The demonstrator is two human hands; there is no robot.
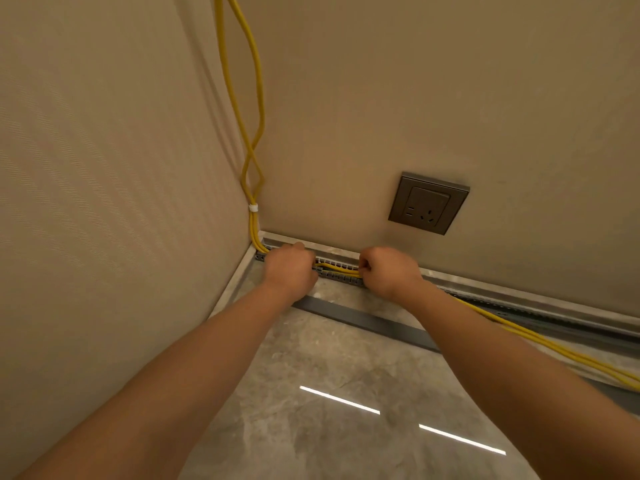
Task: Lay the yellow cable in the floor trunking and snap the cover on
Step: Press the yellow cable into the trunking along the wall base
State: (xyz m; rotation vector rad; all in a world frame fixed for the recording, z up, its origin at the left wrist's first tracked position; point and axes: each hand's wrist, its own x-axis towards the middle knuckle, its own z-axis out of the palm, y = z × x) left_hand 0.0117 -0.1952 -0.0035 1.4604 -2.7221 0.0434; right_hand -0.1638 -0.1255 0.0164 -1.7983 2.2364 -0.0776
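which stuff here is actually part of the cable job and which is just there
In the job: yellow cable, floor trunking, grey cover strip on the floor, left hand, right hand.

Just there: wall socket, white tie on the cables.

Yellow cable (337,267) lies partly inside the open slotted grey trunking (341,279), grey cover (367,322) flat alongside

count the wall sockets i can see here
1. The wall socket sits low on the back wall, above the floor trunking and above the right hand. Others may lie outside the view.
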